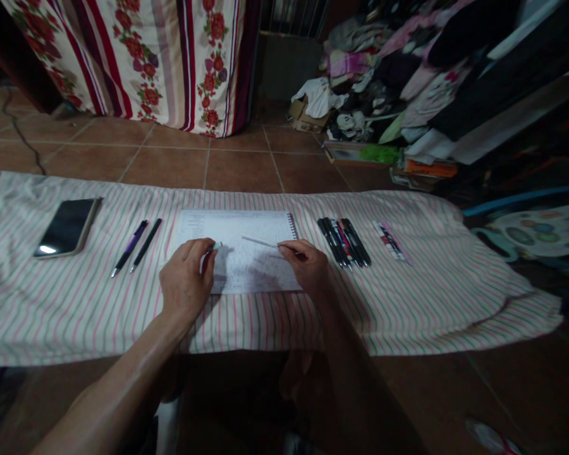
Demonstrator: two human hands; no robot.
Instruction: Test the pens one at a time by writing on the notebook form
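A spiral notebook (246, 230) lies open on a striped cloth (76, 303) spread over the floor. My left hand (186, 283) rests on the notebook's left part, its fingers pinched on a small pale cap (217, 246). My right hand (309, 265) rests on the notebook's right part and holds a thin white pen (260, 241) that points left across the page. Both hands are closed.
Two dark pens (137, 246) lie left of the notebook, and a phone (67, 227) lies further left. Several pens (344, 241) lie in a row to the right, with another pale one (391, 241) beyond. Piled clothes (384, 76) and a floral curtain (146, 63) stand behind.
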